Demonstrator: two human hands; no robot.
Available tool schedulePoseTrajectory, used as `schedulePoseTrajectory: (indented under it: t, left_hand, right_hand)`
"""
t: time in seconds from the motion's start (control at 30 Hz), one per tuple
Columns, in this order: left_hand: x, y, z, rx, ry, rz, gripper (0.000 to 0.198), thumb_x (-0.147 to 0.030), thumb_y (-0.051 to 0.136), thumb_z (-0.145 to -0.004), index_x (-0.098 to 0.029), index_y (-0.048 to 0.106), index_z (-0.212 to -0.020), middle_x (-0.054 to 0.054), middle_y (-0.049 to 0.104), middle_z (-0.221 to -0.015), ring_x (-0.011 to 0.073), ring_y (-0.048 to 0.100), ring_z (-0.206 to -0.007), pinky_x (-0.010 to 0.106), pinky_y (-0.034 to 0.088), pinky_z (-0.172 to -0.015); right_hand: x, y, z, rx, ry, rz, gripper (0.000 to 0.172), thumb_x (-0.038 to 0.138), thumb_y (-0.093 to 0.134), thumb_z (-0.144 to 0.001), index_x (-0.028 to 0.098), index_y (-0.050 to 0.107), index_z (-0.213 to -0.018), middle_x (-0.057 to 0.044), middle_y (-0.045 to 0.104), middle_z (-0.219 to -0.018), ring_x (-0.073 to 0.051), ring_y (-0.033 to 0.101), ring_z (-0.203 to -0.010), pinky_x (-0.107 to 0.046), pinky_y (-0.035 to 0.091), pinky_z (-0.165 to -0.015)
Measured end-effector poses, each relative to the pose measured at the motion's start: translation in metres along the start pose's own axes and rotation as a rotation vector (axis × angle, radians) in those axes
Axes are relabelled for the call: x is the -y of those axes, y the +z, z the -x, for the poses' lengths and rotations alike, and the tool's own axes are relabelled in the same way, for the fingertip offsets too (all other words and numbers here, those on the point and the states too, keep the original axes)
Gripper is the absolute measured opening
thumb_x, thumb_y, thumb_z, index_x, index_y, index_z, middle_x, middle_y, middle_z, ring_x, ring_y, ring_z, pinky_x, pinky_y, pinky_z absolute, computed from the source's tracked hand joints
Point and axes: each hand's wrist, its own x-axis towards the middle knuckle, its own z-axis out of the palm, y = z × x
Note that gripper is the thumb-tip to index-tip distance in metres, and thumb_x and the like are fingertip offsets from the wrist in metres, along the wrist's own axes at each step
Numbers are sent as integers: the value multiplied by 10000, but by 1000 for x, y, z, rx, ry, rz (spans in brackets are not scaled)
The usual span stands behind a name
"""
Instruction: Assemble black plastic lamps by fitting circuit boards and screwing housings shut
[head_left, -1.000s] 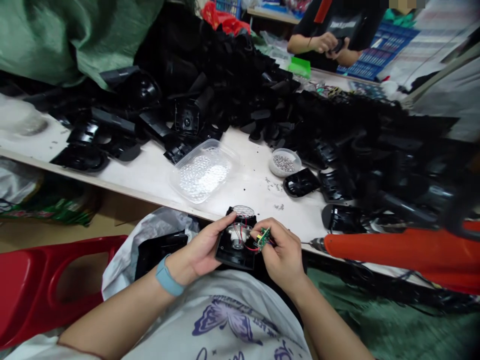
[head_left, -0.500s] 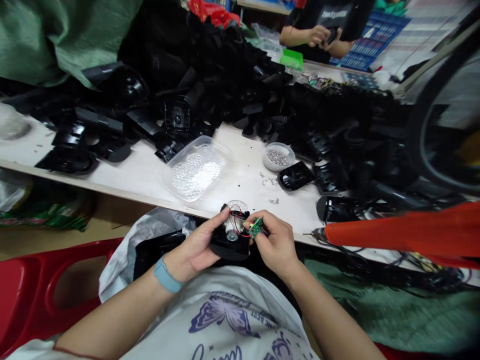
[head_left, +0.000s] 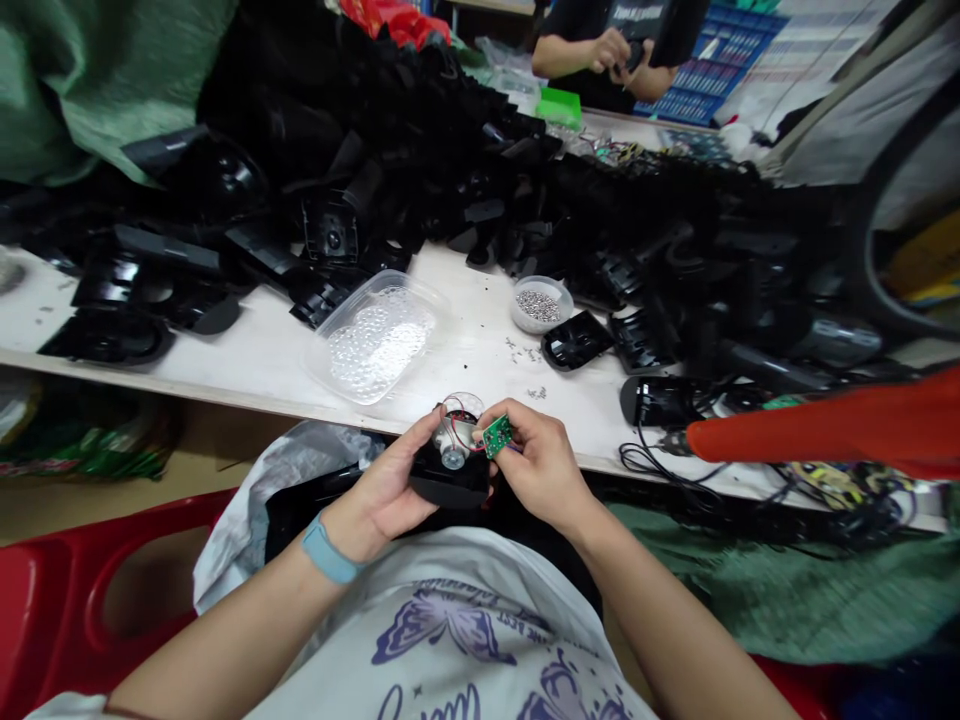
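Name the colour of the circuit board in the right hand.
The circuit board is green; the head view shows it best.

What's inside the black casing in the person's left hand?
Inside the black casing sits a pale part with a round, clear end, with red wires looping over it. Whatever lies beneath that part is covered, and the left hand hides the casing's left edge.

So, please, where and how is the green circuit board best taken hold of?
Probably by its edges, from the right, where the right hand holds it. The green circuit board is thin and flat, its visible face dotted with small dark spots, and red wires lie at its left, over the black housing, so that side seems better left free.
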Motion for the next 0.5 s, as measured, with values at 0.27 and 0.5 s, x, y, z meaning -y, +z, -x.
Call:
schedulePoseTrajectory:
  t: [0.27, 0.5]
  left_hand:
    - [4, 5, -4, -25, 25, 74, 357, -306, 515, -1062, -97, 770, -927, 138, 810, -869, 257, 781, -761, 450, 655, -820]
    - [7, 5, -10, -60, 56, 118, 351, -302, 535, -1059, -85, 771, -918, 124, 808, -856, 225, 775, -757, 373, 632, -848]
  right_hand:
    - [-1, -4, 1, -23, -29, 78, 271, 25, 551, -797, 239, 650, -929, 67, 611, -698, -112, 589, -595, -233, 437, -605]
    - [-6, 3, 9, -124, -49, 130, 206, 64, 544, -856, 238, 623, -933, 53, 595, -746, -113, 508, -587, -243, 381, -567]
